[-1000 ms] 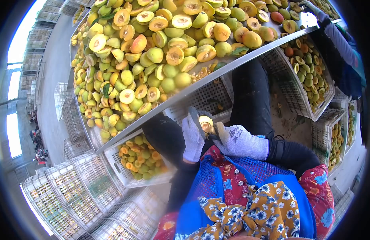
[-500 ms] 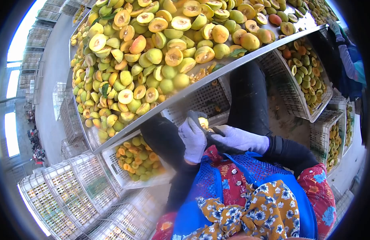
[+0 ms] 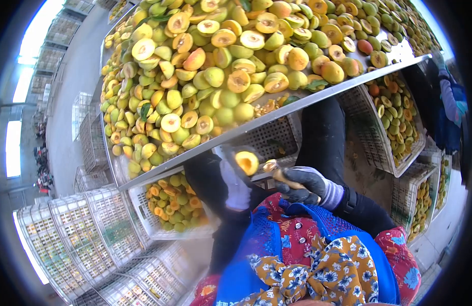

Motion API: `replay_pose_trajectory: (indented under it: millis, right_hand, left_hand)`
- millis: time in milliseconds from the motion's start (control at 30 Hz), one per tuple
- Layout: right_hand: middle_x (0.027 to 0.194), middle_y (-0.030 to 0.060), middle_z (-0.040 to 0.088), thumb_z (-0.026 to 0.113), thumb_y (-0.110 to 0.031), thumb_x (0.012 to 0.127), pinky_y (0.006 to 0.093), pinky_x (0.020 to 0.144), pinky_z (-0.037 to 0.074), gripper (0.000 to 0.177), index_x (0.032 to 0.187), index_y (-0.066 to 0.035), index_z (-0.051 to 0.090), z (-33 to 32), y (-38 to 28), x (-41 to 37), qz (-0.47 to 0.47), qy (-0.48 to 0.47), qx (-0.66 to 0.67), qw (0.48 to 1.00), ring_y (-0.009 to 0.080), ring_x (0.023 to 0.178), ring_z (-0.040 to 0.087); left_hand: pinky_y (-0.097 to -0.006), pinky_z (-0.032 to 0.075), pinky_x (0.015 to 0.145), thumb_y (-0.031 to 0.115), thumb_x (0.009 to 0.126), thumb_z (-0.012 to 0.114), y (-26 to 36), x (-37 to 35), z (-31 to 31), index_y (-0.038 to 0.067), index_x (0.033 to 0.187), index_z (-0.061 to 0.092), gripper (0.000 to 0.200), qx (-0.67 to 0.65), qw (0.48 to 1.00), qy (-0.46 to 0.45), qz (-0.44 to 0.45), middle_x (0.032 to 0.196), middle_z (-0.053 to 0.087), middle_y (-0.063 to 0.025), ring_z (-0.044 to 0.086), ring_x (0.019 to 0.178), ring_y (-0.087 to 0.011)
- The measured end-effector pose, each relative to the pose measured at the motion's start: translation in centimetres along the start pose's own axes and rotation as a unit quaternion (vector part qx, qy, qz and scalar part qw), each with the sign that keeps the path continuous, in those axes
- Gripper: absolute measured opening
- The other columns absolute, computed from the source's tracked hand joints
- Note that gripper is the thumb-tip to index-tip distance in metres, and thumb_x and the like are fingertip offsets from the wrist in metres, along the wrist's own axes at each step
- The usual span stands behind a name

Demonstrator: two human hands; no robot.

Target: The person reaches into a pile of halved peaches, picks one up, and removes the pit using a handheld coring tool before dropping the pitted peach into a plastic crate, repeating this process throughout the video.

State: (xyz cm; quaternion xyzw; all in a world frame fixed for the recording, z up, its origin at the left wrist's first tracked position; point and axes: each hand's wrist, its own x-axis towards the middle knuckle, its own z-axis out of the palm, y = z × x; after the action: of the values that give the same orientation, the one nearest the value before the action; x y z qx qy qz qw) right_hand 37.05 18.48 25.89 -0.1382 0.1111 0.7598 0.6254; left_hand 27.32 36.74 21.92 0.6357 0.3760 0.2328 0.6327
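Note:
My left hand (image 3: 235, 179), in a pale glove with a dark palm and partly smeared by motion, holds an apricot half (image 3: 246, 162). A hollow shows in the middle of its orange cut face. My gloved right hand (image 3: 310, 185) is wrapped round a small pitting tool (image 3: 283, 177) with a light, wood-coloured handle. At the tool's tip, just right of the apricot half and apart from it, sits a small brownish piece (image 3: 270, 164) that looks like a pit. Both hands are above my lap, on the near side of the metal-edged table (image 3: 277, 110).
Whole and halved apricots (image 3: 205, 76) are heaped on the table. A crate of halves (image 3: 175, 204) stands lower left and another crate (image 3: 394, 122) at right. Beneath the table edge is a grey crate (image 3: 269, 136). Stacked crates (image 3: 83, 234) stand left; a co-worker's sleeve (image 3: 448, 94) shows far right.
My hands have come apart; before, they were together round the fruit. The apricot half now shows its hollow, and the tool with the small piece has drawn away to the right.

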Motion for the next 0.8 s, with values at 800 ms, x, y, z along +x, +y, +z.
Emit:
replay_pose_trajectory:
  millis: [800]
  right_hand:
    - [0.070, 0.0203, 0.060, 0.055, -0.022, 0.098, 0.0457, 0.054, 0.048, 0.023, 0.107, 0.000, 0.052, 2.0, -0.6, 2.2, -0.275, 0.213, -0.677, 0.649, 0.0377, 0.062, 0.063]
  left_hand:
    - [-0.0267, 0.051, 0.067, 0.018, 0.084, 0.072, 5.8, 5.6, -2.5, 0.003, 0.118, 0.056, 0.040, -0.016, 0.999, -0.031, 0.003, 0.097, 0.059, -0.0050, 0.061, 0.079, -0.0145]
